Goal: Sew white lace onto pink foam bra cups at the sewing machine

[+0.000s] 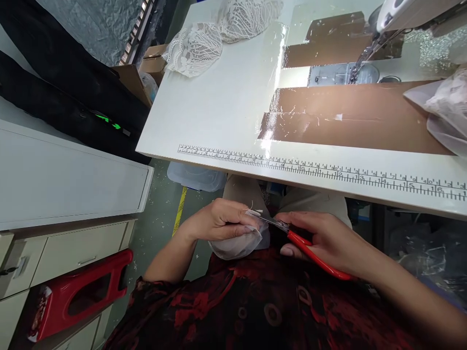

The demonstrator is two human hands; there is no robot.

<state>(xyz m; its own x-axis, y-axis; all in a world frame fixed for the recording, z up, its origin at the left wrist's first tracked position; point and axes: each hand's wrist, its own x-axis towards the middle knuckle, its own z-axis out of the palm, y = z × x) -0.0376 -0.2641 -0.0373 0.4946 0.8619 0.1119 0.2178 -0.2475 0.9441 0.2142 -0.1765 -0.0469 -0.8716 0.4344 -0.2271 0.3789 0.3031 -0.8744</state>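
Note:
Over my lap, my left hand [224, 219] pinches a piece of sheer white fabric [237, 245] between thumb and fingers. The cloth hangs below the hand, and a loose thread sticks up at its top edge. My right hand [324, 238] grips a pair of scissors [310, 253] with red handles. Their metal blades point left and touch or nearly touch the edge of the fabric at my left fingertips. Whether the blades are parted I cannot make out.
Beyond my hands stands a white table [219, 112] with a printed ruler [317, 170] along its front edge. A sewing machine [401, 19], white lace cups [195, 48] and pale fabric [452, 107] are on it. A red stool [116, 277] and cabinet drawers [80, 253] are at left.

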